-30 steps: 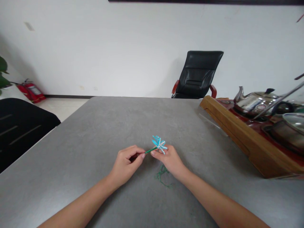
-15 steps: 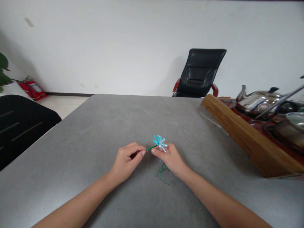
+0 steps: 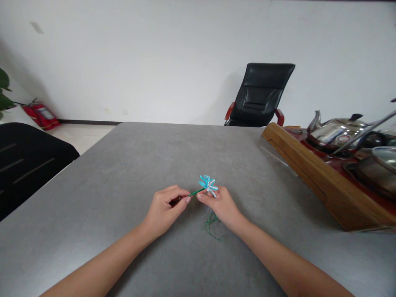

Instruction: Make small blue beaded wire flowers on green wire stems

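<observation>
Vs 0.5 s ago: almost no change, both hands + flower in about the same spot. Vs 1 s ago: whole view shifted a bit, dark strip along top edge mostly out of frame now.

L hand (image 3: 163, 210), center of frame: thumb + index closed in a pinch on lower end of green stem (image 3: 196, 192), other fingers curled in. R hand (image 3: 225, 208), just right of center: partly closed, thumb + fingers curled at underside of blue-and-clear beaded flower (image 3: 208, 184); petals overlap fingertips, can't tell if it's gripping.

Flower sits btwn the hands, nearer R hand, head tilted up-right, stem slanting down-left to L hand's fingertips. Loose tangle of green thread (image 3: 212, 227) below flower, beside R hand's wrist side, over gray table (image 3: 154, 156).

Farther out, right side of frame: wood-sided tea tray (image 3: 312, 185) w/ metal kettle (image 3: 337, 133) and, nearer, glass-lidded pot (image 3: 375, 169), cut off at edge. Upper right of center: black office chair (image 3: 262, 93) w/ red-brown armrests, behind far table edge, against white wall (image 3: 139, 53). Left edge: red fire extinguishers (image 3: 43, 116) on floor, green leaves (image 3: 4, 102), black striped item (image 3: 31, 165), partly cut off.
</observation>
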{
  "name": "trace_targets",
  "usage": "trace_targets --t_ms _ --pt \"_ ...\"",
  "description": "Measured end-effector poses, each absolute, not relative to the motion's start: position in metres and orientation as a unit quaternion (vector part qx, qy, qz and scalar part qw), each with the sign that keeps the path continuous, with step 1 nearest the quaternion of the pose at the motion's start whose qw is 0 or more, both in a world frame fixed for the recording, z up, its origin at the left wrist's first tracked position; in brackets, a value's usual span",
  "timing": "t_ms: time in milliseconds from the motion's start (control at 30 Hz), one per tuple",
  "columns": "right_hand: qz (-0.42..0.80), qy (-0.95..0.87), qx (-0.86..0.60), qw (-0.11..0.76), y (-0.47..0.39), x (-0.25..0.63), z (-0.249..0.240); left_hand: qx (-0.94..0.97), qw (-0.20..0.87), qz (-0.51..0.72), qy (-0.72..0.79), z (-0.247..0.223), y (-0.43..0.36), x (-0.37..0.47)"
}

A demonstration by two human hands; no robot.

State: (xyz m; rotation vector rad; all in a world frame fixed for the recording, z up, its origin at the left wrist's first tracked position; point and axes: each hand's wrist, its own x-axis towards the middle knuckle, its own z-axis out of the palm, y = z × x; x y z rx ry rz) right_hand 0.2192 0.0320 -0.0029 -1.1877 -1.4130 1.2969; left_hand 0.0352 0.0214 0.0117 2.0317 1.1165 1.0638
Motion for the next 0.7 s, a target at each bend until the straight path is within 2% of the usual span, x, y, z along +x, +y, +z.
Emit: trace_targets --t_ms 500,700 --pt "0.518 -0.612 -0.451 0.392 0.032 0.228 0.003 0.797 0.298 0.376 0.368 0.019 0.023 0.030" --pt "0.599 -0.566 -0.432 0.366 0.036 0.236 0.010 0.863 0.249 0.307 0.314 0.026 0.027 0.023"
